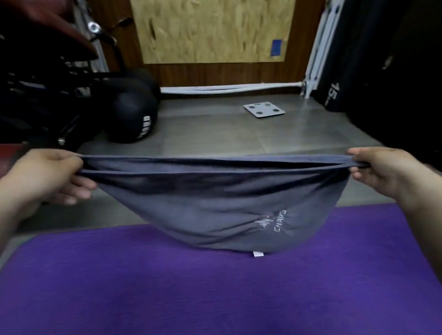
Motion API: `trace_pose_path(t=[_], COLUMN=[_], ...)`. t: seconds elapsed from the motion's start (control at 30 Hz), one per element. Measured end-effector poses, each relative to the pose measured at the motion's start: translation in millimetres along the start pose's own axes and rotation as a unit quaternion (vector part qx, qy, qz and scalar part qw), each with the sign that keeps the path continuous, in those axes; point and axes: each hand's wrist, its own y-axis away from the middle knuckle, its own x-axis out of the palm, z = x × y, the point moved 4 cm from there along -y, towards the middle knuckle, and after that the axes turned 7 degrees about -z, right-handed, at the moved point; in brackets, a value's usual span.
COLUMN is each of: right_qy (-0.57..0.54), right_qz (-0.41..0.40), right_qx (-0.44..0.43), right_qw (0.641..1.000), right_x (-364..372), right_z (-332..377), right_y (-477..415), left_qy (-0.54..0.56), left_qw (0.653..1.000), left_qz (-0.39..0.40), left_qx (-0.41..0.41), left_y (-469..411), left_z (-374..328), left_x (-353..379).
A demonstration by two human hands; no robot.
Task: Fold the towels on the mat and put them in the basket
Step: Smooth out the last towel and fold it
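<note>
A grey towel (216,205) with white stitched lettering hangs doubled over in the air above the far edge of the purple mat (194,293). My left hand (50,175) pinches its two left corners together. My right hand (385,169) pinches the two right corners. The top edges are stretched taut between the hands and the fold sags down, its white tag just over the mat. No basket is in view.
Black medicine balls (133,115) and dark gym equipment (36,86) crowd the left. A white scale (264,109) lies on the grey floor beyond. Dark weight bags (361,62) stand at the right, a wooden wall behind.
</note>
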Motion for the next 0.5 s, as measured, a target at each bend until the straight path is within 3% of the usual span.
trace_pose_path(t=[0.2,0.27,0.37,0.5], right_qy=[0.006,0.000,-0.030,-0.062], right_qz=[0.003,-0.005,-0.023,-0.031], right_qx=[0.027,-0.001,-0.066,-0.152], right_qw=[1.000,1.000,0.997,0.986], right_x=[71,88,97,76], right_z=[-14,2,35,63], right_y=[-9,-10,-11,-6], left_qy=[0.183,0.271,0.365,0.402], left_qw=[0.982,0.958,0.925,0.905], left_qz=[-0.008,-0.038,-0.084,-0.138], left_qx=[-0.052,-0.080,-0.057,-0.027], left_y=[-1,-11,-24,-22], left_z=[19,13,-1,-16], left_x=[6,3,-7,-14])
